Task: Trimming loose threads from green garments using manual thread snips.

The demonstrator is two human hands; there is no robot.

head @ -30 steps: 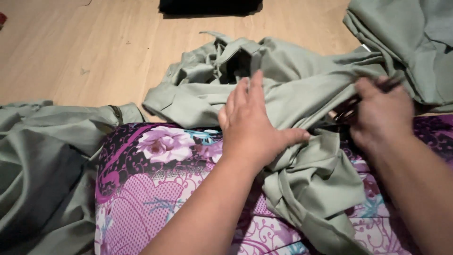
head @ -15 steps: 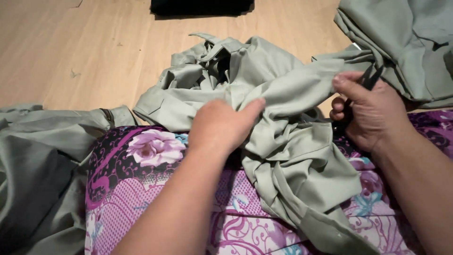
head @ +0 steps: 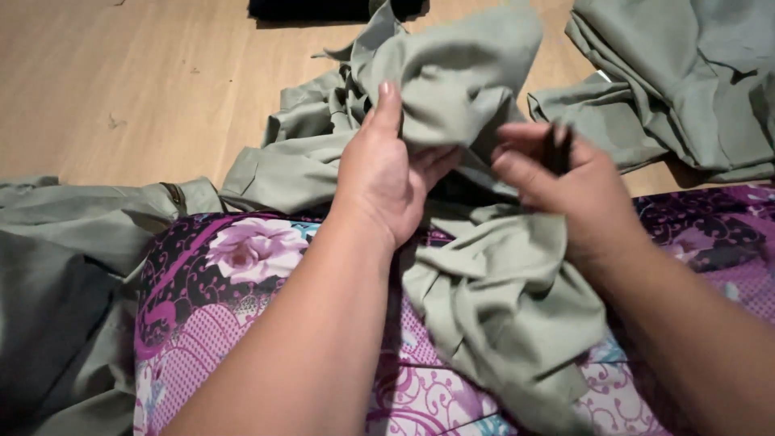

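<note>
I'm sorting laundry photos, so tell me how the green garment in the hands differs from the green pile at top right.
The held green garment is bunched and lifted in the left hand; the top-right green pile lies flat on the wooden floor. The held garment trails down over the floral purple cloth; the pile rests mostly on bare wood. The held one is gripped; the pile is untouched. Both look the same sage-green fabric.

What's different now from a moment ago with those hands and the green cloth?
The left hand, earlier pressed flat on the green garment, has gathered a bunch of it and lifted it. The right hand has moved in closer, its grip unchanged on a small dark object. The floral cloth and the other green pieces stay put.
</note>
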